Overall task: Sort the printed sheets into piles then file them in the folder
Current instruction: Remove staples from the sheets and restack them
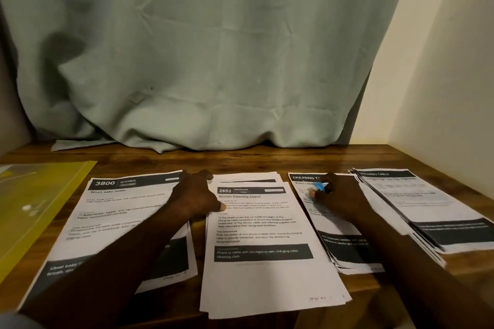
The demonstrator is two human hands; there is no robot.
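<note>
Four piles of printed sheets on the wooden table (240,160), dial centred on the bedroom pile (262,224). Kitchen pile (115,222) is at 9 o'clock, just beside it. The yellow folder (34,203) is further out at 9, flat, with the kitchen pile's left edge against it or slightly over it. Dressing-table pile (344,251) is at 3 o'clock, and a second, fanned dressing-table stack (427,205) is beyond it at 3, overlapping its right edge. Left hand (193,195) lies palm down on the kitchen pile's right edge. Its thumb is out to 3 and touches the bedroom sheet; the fingers are bent at the far end, and I can't tell if they pinch paper. Right hand (342,200) rests on the near dressing-table pile, with thumb and fingers pinching a small blue object (319,186); can't tell what it is. Pale green curtain (200,48) is at 12, with its hem bunched on the table.
</note>
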